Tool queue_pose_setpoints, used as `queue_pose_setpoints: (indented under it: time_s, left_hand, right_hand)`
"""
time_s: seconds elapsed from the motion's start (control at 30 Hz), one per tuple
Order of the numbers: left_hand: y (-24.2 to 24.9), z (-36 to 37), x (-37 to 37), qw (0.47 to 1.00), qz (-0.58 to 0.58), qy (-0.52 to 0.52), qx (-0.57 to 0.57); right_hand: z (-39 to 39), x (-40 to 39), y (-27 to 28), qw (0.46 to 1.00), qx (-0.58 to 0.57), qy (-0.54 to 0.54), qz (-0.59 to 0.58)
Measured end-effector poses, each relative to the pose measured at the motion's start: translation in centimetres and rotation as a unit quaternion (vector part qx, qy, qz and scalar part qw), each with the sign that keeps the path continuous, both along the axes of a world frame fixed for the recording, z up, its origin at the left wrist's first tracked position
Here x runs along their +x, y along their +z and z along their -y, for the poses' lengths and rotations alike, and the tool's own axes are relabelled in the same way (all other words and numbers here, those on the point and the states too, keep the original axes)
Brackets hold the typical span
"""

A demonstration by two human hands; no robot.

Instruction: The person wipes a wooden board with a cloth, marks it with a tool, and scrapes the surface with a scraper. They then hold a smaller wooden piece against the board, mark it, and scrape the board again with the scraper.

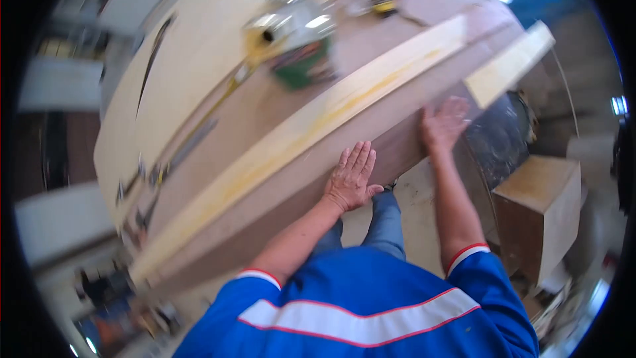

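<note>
My left hand (352, 178) lies flat with its fingers stretched out on the near edge of a brown wooden panel (397, 129). Farther right, my right hand (446, 122) is spread on the same panel, a little blurred, close to the end of a short pale wood piece (509, 65). Neither hand grips anything. A long pale wooden strip (291, 149) with yellow streaks runs diagonally across the table just beyond both hands.
A blurred metal can (301, 43) with a green lower part stands beyond the strip. A black-and-yellow object (383, 6) sits farther back, and blurred hand tools (156, 176) lie at left. A wooden box (538, 205) is on the right, beside dark plastic sheeting (497, 136).
</note>
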State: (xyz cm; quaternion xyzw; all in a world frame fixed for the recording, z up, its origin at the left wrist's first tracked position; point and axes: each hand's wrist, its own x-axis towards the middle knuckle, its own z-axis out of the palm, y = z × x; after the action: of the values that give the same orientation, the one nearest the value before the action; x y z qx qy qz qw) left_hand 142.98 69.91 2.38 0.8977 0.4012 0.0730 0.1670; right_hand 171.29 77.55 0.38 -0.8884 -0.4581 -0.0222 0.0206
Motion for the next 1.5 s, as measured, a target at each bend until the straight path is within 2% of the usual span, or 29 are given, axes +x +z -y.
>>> queue_pose_setpoints:
  time_s: [0.07, 0.13, 0.2, 0.27, 0.33, 0.4, 0.43, 0.57, 0.67, 0.77, 0.97, 1.07, 1.17, 1.33, 1.5]
  left_hand:
    - [0.3, 3.7, -8.0, 0.996, -0.014, 0.082, 0.002]
    - [-0.3, 7.6, -14.9, 0.979, -0.023, 0.202, -0.004]
    - [-0.1, 11.9, -21.7, 0.945, -0.060, 0.322, -0.006]
    - [0.6, 16.0, -27.8, 0.875, -0.107, 0.472, -0.015]
    - [-0.7, 19.3, -33.6, 0.774, -0.155, 0.614, -0.007]
    - [-0.9, 20.0, -35.8, 0.721, -0.138, 0.679, -0.009]
    - [-0.9, 20.1, -36.7, 0.698, -0.129, 0.705, -0.007]
    - [-0.2, 20.1, -37.5, 0.671, -0.110, 0.733, -0.019]
    - [-1.8, 20.5, -42.4, 0.494, -0.141, 0.857, -0.055]
    - [0.0, 21.1, -46.5, 0.440, -0.121, 0.887, -0.068]
    - [-0.1, 20.7, -46.1, 0.408, -0.116, 0.905, -0.030]
    - [-0.7, 19.6, -42.9, 0.400, -0.165, 0.901, -0.036]
    - [-2.1, 20.4, -42.1, 0.425, -0.142, 0.894, -0.002]
    - [-0.5, 19.6, -42.1, 0.411, -0.142, 0.899, -0.047]
    - [0.3, 20.7, -47.0, 0.385, -0.121, 0.912, -0.069]
  right_hand:
    - [-0.8, -0.5, -0.7, 0.995, -0.076, -0.041, 0.053]
    - [-1.1, -3.0, -0.9, 0.983, -0.078, -0.090, 0.142]
    - [-0.2, -5.9, -0.2, 0.986, -0.088, -0.088, 0.110]
    - [0.0, -4.2, -2.9, 0.987, -0.081, -0.063, 0.120]
    - [-0.3, -2.3, -5.4, 0.991, -0.065, -0.078, 0.086]
    - [-0.9, -2.9, -5.4, 0.987, -0.052, -0.109, 0.109]
    - [-1.0, -2.7, -5.2, 0.986, -0.082, -0.099, 0.106]
    - [-2.3, -2.3, -3.8, 0.974, -0.151, -0.096, 0.139]
    - [-3.6, -4.4, -4.1, 0.975, -0.162, -0.076, 0.133]
    - [-2.8, -8.0, -3.7, 0.978, -0.162, -0.051, 0.122]
    - [-1.3, -13.8, -3.0, 0.983, -0.157, -0.009, 0.094]
    - [-0.6, -16.0, -2.9, 0.985, -0.146, 0.014, 0.087]
    - [0.5, -18.2, -2.6, 0.985, -0.142, 0.045, 0.084]
    - [2.3, -22.6, -2.6, 0.986, -0.132, 0.069, 0.079]
    - [5.0, -26.4, -3.1, 0.985, -0.130, 0.083, 0.082]
